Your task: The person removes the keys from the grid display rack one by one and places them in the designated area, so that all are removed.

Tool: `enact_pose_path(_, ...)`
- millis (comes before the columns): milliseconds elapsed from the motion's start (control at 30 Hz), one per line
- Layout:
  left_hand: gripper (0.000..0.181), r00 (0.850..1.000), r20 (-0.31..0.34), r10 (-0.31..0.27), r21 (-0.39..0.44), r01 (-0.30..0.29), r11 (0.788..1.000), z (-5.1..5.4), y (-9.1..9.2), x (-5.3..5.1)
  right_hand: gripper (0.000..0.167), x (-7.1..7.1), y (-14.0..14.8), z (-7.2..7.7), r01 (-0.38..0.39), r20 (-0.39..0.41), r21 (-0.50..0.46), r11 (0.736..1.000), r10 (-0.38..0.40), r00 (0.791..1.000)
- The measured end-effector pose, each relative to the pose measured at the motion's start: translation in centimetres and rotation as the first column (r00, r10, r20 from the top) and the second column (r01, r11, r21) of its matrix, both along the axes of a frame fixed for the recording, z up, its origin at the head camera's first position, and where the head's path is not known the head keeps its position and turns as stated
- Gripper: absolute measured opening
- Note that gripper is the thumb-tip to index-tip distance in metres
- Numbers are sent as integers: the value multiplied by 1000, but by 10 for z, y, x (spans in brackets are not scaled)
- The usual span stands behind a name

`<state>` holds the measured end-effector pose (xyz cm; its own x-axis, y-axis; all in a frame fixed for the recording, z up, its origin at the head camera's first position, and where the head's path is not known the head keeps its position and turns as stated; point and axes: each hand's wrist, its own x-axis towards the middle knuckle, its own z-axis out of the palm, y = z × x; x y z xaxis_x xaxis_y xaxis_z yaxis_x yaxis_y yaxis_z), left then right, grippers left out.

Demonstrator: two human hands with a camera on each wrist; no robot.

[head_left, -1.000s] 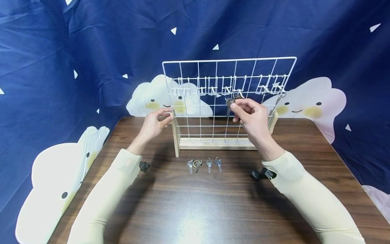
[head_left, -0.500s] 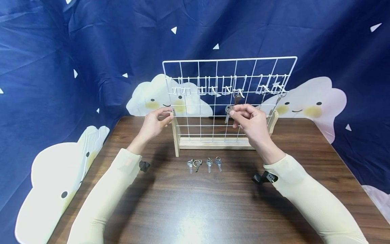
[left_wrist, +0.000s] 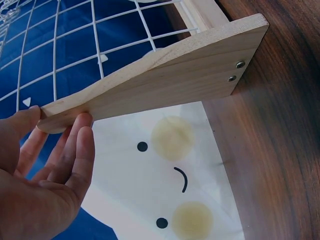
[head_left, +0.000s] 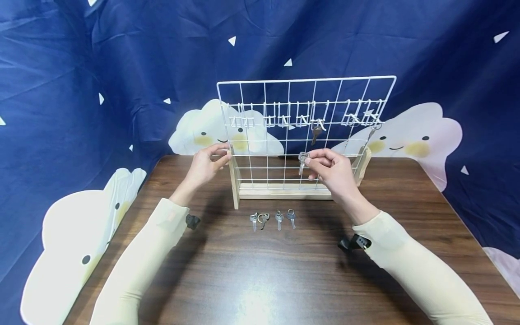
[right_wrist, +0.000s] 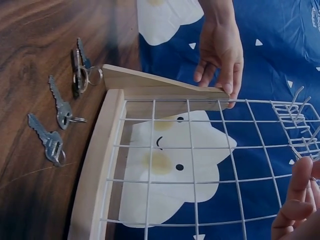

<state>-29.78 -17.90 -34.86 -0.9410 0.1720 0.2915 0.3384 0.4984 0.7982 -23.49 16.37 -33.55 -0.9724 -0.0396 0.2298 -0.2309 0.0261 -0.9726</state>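
Note:
My left hand [head_left: 205, 164] grips the top of the wooden side post [left_wrist: 140, 80] of a white wire rack [head_left: 284, 155], thumb on one side and fingers on the other. A silver key [head_left: 302, 163] with a ring is pinched between the thumb and fingers of my right hand [head_left: 335, 171], in front of the grid and below the hooks. Only part of that hand enters the right wrist view, at its right edge. A brownish key [head_left: 316, 132] hangs from a hook just above it.
Several keys with rings, among them a silver key [head_left: 279, 217], lie on the brown wooden table [head_left: 227, 262] before the rack. White hooks [head_left: 283, 120] line the grid's upper part. Another key [head_left: 371, 135] hangs at the right end. A blue curtain [head_left: 195, 54] stands behind.
My right hand has come down from hook height with the pinched key, leaving the brownish key hanging in plain view. The left hand stays on the side post.

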Motion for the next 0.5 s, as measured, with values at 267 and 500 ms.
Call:
enact_pose_path(267, 35, 1000, 2, 13, -21, -13, 1000, 1, 1, 0, 9, 0, 1, -9, -16, 64, 20, 1000, 15, 998)
enact_pose_path(500, 35, 1000, 15, 9, -9, -9, 1000, 0, 1, 0, 11, 1, 5, -15, -30, 103, 77, 997, 22, 994)
